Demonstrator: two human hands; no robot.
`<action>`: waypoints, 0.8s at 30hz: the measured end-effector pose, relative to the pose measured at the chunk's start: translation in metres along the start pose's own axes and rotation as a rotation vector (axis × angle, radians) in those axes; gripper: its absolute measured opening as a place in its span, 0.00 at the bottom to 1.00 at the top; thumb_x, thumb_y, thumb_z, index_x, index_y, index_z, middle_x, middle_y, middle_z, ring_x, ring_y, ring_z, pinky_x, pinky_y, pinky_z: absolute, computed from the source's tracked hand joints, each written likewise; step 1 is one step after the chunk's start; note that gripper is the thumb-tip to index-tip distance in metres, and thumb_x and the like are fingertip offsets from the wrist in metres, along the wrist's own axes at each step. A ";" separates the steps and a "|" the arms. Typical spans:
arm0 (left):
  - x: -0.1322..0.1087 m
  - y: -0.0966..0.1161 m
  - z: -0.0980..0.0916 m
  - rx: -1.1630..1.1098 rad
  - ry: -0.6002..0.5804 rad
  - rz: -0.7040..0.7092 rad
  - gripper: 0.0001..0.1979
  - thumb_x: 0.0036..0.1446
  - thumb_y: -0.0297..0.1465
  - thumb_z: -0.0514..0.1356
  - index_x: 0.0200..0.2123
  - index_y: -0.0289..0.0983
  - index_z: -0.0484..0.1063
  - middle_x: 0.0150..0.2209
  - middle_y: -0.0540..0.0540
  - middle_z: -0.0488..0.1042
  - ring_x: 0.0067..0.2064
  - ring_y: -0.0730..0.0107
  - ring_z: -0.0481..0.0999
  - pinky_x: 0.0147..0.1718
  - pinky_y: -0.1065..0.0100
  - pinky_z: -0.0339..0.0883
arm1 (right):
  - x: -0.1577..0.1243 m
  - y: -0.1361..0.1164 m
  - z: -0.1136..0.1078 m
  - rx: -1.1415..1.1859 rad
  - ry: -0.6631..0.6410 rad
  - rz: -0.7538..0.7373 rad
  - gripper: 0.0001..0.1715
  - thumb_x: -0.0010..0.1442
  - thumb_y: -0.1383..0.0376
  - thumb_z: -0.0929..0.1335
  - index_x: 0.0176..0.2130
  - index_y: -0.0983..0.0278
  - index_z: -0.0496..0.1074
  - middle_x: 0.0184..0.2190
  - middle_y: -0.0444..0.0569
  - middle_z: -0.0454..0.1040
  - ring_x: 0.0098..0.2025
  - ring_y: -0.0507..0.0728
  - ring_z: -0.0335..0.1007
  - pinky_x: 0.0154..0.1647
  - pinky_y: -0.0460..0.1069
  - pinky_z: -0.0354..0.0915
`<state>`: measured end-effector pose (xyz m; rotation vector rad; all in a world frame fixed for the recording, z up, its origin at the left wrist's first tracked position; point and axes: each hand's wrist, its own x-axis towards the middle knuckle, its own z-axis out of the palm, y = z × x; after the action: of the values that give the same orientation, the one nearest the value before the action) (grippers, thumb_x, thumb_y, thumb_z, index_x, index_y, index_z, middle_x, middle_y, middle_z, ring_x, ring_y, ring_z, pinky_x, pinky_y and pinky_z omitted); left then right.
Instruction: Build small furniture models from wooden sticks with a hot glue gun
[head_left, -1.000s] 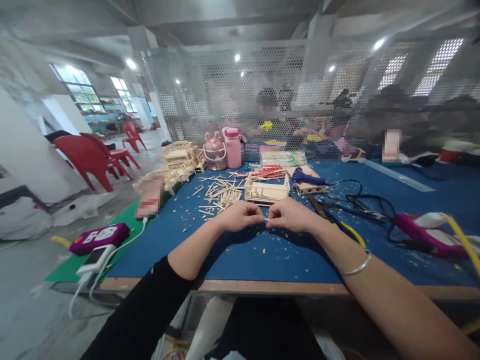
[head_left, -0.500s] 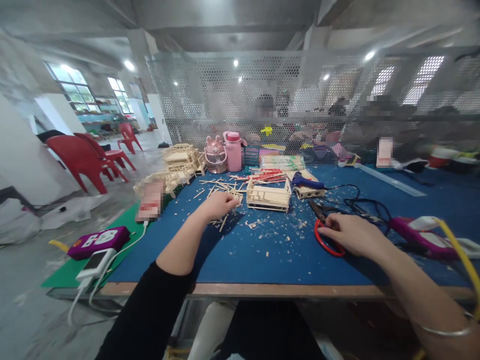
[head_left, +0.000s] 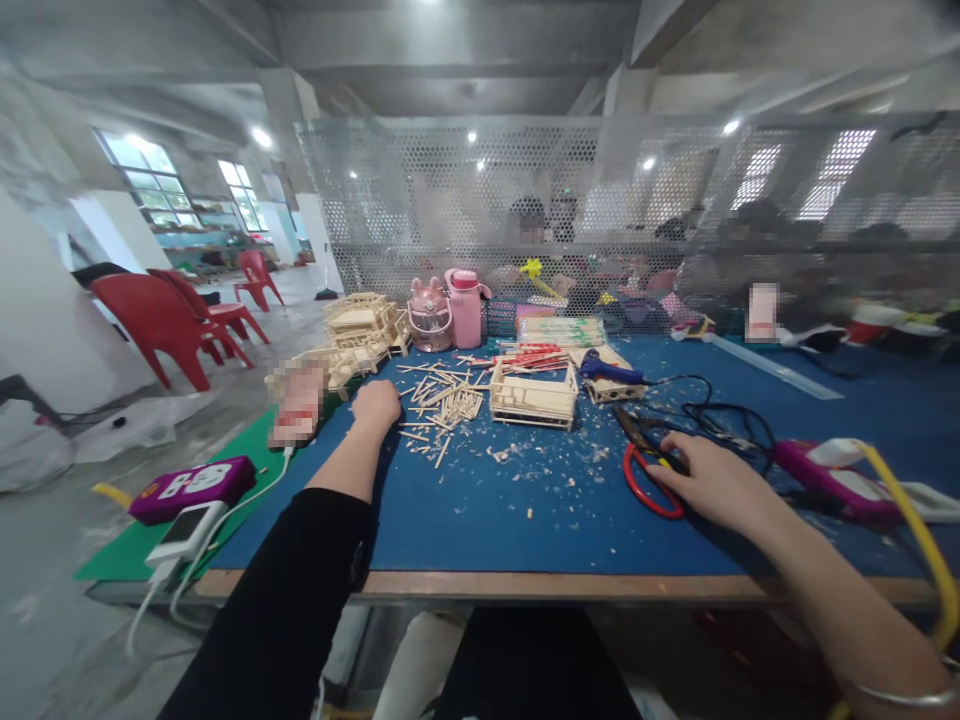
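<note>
- Hands apart: left hand (head_left: 377,405) curled (contents hidden), loose wooden sticks (head_left: 454,405) to its right.
- Right hand (head_left: 701,480), nearer, touches red-handled pliers (head_left: 637,433), grip unclear; long axis points forward-left.

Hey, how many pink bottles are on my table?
2: an eared bottle toward the back of the blue table, and a taller bottle just right of it.
</note>
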<state>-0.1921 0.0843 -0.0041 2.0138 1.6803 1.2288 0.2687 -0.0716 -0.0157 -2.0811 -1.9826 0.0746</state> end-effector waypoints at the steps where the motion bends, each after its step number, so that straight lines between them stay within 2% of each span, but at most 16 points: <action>1: 0.000 0.002 0.000 0.051 0.038 -0.055 0.16 0.50 0.19 0.55 0.16 0.36 0.54 0.15 0.53 0.55 0.31 0.70 0.65 0.37 0.66 0.57 | 0.000 0.001 0.001 0.003 0.001 0.004 0.24 0.54 0.50 0.62 0.43 0.62 0.67 0.42 0.55 0.74 0.40 0.62 0.71 0.34 0.50 0.60; 4: -0.001 0.018 -0.001 0.175 0.110 -0.134 0.10 0.53 0.23 0.55 0.21 0.35 0.59 0.19 0.50 0.62 0.33 0.67 0.67 0.39 0.64 0.57 | -0.001 -0.002 0.003 0.000 -0.022 0.030 0.27 0.55 0.49 0.61 0.47 0.62 0.66 0.43 0.55 0.74 0.41 0.64 0.72 0.33 0.51 0.60; 6: -0.005 0.038 -0.002 0.207 0.124 -0.101 0.06 0.55 0.29 0.54 0.27 0.35 0.65 0.23 0.47 0.67 0.33 0.66 0.68 0.39 0.64 0.58 | -0.001 -0.006 0.002 -0.015 -0.024 0.049 0.29 0.54 0.47 0.62 0.49 0.61 0.65 0.43 0.55 0.75 0.40 0.65 0.72 0.32 0.51 0.59; 9: -0.017 0.076 0.002 0.195 0.196 0.072 0.11 0.57 0.32 0.52 0.40 0.35 0.69 0.30 0.45 0.72 0.34 0.67 0.69 0.39 0.66 0.61 | -0.001 -0.011 -0.001 -0.014 -0.024 0.096 0.32 0.52 0.45 0.63 0.50 0.61 0.65 0.37 0.54 0.76 0.35 0.64 0.73 0.28 0.50 0.57; 11: -0.029 0.100 0.009 0.122 0.226 0.192 0.14 0.58 0.34 0.51 0.45 0.36 0.70 0.35 0.44 0.74 0.36 0.67 0.70 0.41 0.67 0.62 | -0.001 -0.010 -0.003 0.022 -0.020 0.123 0.34 0.50 0.44 0.64 0.50 0.60 0.64 0.31 0.52 0.75 0.32 0.62 0.72 0.26 0.49 0.56; 13: -0.040 0.117 0.020 0.060 0.159 0.317 0.17 0.59 0.34 0.50 0.49 0.37 0.69 0.39 0.44 0.73 0.40 0.67 0.70 0.43 0.67 0.62 | 0.000 -0.005 -0.003 0.075 -0.013 0.112 0.35 0.48 0.44 0.65 0.50 0.60 0.64 0.30 0.50 0.75 0.30 0.60 0.72 0.26 0.48 0.55; 14: -0.045 0.123 0.025 0.045 0.112 0.353 0.18 0.59 0.34 0.49 0.50 0.38 0.69 0.38 0.44 0.73 0.39 0.67 0.70 0.42 0.68 0.63 | 0.000 -0.002 -0.003 0.099 -0.013 0.093 0.35 0.49 0.45 0.66 0.50 0.60 0.64 0.30 0.49 0.74 0.30 0.59 0.71 0.26 0.48 0.56; 17: -0.056 0.131 0.042 0.008 -0.063 0.424 0.16 0.60 0.33 0.48 0.46 0.37 0.72 0.37 0.44 0.73 0.40 0.68 0.70 0.42 0.68 0.62 | 0.004 0.008 -0.002 0.120 -0.028 0.048 0.26 0.55 0.50 0.63 0.49 0.61 0.66 0.29 0.49 0.74 0.30 0.58 0.71 0.27 0.47 0.56; 20: -0.061 0.132 0.050 -0.001 -0.182 0.391 0.13 0.59 0.33 0.49 0.39 0.37 0.72 0.35 0.45 0.73 0.37 0.68 0.70 0.39 0.69 0.61 | 0.010 0.012 -0.002 0.059 -0.023 0.046 0.18 0.58 0.58 0.60 0.46 0.59 0.68 0.31 0.50 0.76 0.32 0.58 0.71 0.29 0.48 0.57; 24: -0.064 0.134 0.048 -0.038 -0.216 0.308 0.13 0.60 0.37 0.48 0.35 0.37 0.68 0.28 0.49 0.70 0.31 0.70 0.67 0.33 0.70 0.59 | 0.020 0.009 -0.001 -0.020 -0.050 0.071 0.21 0.58 0.62 0.60 0.50 0.62 0.66 0.35 0.54 0.76 0.35 0.60 0.72 0.31 0.49 0.57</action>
<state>-0.0630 0.0006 0.0258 2.3494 1.2750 1.0714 0.2787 -0.0527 -0.0138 -2.1832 -1.9447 0.1216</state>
